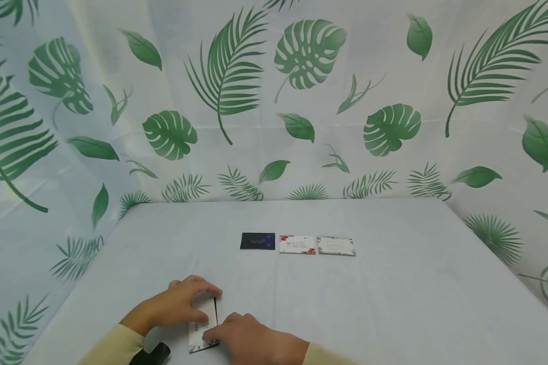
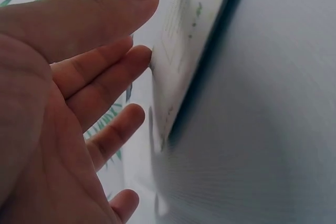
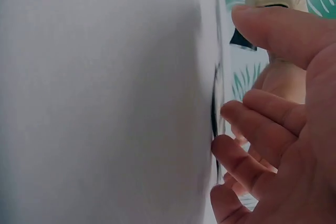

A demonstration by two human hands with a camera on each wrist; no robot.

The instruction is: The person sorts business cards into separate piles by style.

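Observation:
White printed cards (image 1: 196, 340), seemingly a small stack with a dark lower edge, lie on the table at the front left. My left hand (image 1: 175, 304) reaches over their left side, thumb and fingers spread and fairly straight. In the left wrist view, its fingertips (image 2: 144, 56) are at the side of the cards (image 2: 184, 40). From the right, my right hand (image 1: 258, 339) meets the cards with an extended finger. The right wrist view shows its loosely bent fingers (image 3: 244, 158) near a dark, thin edge. How firmly either hand touches is unclear.
Farther back on the white-covered table (image 1: 392, 294) lie a dark blue card (image 1: 258, 241), a white card with red flowers (image 1: 297, 244) and a white card with a leafy border (image 1: 336, 246), side by side. Leaf-patterned cloth (image 1: 246, 152) hangs behind and beside the table.

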